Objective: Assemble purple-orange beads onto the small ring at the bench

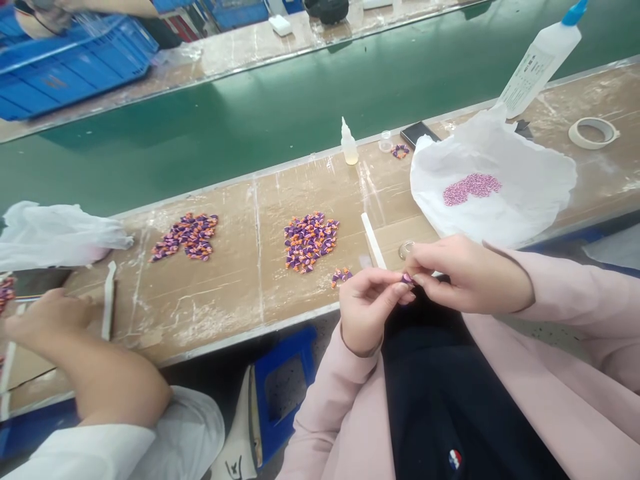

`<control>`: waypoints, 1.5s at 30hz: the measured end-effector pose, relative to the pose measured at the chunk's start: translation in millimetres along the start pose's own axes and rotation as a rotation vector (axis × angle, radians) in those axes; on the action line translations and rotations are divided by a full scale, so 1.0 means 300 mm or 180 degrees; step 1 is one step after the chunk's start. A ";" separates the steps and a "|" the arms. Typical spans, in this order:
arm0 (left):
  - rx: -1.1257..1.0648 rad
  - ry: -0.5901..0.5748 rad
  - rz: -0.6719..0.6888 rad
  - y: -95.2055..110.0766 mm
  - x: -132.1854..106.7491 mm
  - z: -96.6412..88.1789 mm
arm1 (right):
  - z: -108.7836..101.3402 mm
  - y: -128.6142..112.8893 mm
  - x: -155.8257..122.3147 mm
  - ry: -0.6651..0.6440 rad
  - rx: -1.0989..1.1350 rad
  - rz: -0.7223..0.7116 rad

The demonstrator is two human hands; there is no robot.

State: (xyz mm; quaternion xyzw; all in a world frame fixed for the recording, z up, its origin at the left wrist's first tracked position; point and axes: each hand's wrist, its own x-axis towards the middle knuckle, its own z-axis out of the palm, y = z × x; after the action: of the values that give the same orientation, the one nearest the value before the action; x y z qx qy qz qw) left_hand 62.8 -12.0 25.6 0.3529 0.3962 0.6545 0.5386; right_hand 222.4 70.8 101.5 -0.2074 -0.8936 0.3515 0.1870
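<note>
At the table's front edge, my left hand (369, 308) pinches a small purple piece (407, 279) between thumb and fingers. Opposite it, my right hand (467, 275) is closed, its thumb and fingertip meeting at the same piece; fingers partly hide what it grips. Just left of my hands lie a few purple-and-orange pieces (342, 276), with a larger pile (311, 241) of them behind. A white strip (373, 240) and a small round lid-like thing (406, 249) lie close by. Farther right, many tiny pink-and-white bits (471, 189) rest on a white plastic sheet (537, 177).
A small dropper bottle (349, 143), a dark phone (419, 134), a tape roll (594, 133) and a large white bottle (543, 63) stand or lie along the back. At left, a co-worker's arm (100, 360) reaches over the table near another pile (187, 237). Blue crate (75, 63) beyond.
</note>
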 end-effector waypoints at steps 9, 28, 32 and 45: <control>0.0099 -0.0006 -0.0177 -0.025 -0.010 -0.001 | 0.030 0.028 -0.012 -0.0084 -0.0094 -0.0031; 0.3834 0.1304 0.0084 0.039 0.047 -0.463 | -0.077 0.171 -0.132 0.0444 -0.0138 0.0591; 0.4218 0.1343 0.0159 0.054 0.079 -0.497 | -0.110 0.181 -0.149 0.0663 -0.0179 0.0834; 0.3834 0.1542 0.0213 0.083 0.058 -0.499 | -0.210 0.383 -0.215 0.1549 -0.0800 0.1716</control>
State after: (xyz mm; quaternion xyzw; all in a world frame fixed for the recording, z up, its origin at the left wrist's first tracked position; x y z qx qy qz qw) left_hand -83.9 -18.4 -16.9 0.4476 0.7929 0.3953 0.1212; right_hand 334.5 149.7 51.2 -0.5336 -0.7726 0.2162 0.2676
